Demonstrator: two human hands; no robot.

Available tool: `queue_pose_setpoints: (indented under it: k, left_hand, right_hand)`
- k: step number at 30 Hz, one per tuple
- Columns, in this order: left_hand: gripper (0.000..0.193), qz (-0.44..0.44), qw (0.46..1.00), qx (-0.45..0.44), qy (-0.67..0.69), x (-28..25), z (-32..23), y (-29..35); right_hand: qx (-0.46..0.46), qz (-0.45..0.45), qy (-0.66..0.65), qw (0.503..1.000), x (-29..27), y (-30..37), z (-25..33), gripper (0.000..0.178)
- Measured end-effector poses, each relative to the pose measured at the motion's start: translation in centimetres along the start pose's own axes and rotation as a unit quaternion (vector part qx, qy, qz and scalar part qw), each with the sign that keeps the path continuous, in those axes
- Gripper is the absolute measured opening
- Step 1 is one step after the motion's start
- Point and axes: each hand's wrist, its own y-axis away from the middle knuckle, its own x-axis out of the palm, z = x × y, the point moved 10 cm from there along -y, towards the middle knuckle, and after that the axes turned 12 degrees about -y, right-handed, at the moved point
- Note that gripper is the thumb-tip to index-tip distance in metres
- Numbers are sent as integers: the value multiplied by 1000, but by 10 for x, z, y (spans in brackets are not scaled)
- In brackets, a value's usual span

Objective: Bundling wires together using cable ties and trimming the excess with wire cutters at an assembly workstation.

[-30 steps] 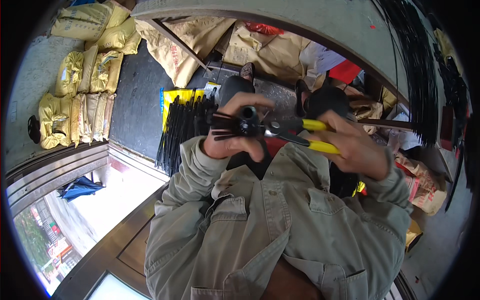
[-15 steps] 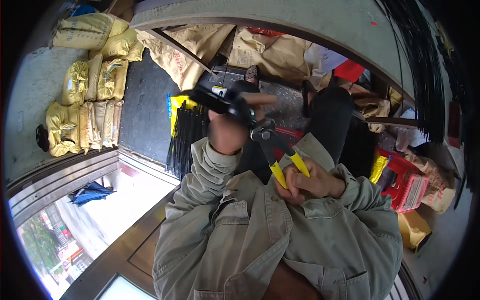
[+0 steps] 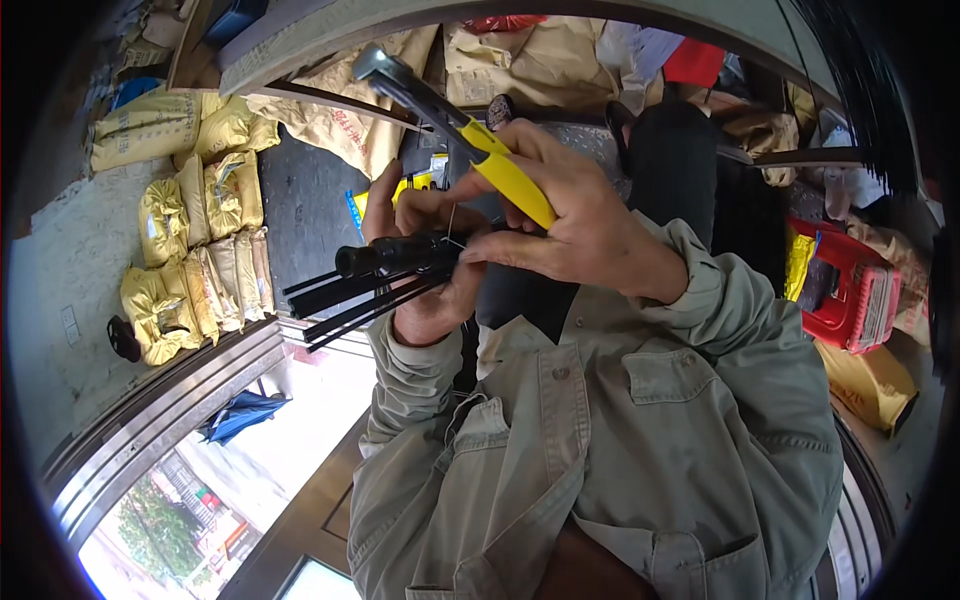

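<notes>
My left hand is closed around a bundle of black rods with a thicker black tube lying along it. A thin pale wire stands up by the bundle, between my two hands. My right hand grips yellow-handled pliers, their metal head pointing up and to the left, away from the bundle. The right thumb and fingertips meet near the wire, at the right end of the bundle. My fingers cover that end of the rods.
Stacked yellow sacks line the left wall. Brown sacks lie under a table edge ahead. A red plastic case stands at my right. Long black strands hang at the far right. An open doorway with a blue umbrella is lower left.
The pliers have swung up and left with my right hand, which has come over to the bundle. My left hand has lowered slightly, and the bundle now points left and down.
</notes>
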Motion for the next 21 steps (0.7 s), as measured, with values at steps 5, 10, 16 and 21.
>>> queue_pose_setpoints:
  k: [5,10,16,21]
  left_hand:
    - [72,-11,995,52,-83,-4,-5,2]
    - [68,5,993,37,-113,1,-8,2]
    - [67,87,996,-31,19,8,-1,5]
    - [69,119,993,-22,-13,7,0,2]
  right_hand:
    - [-72,-55,37,995,2,11,4,36]
    - [-108,-68,110,986,-2,14,30,25]
    - [298,142,-174,928,17,3,-43,24]
    - [-113,83,415,899,-24,12,16,30]
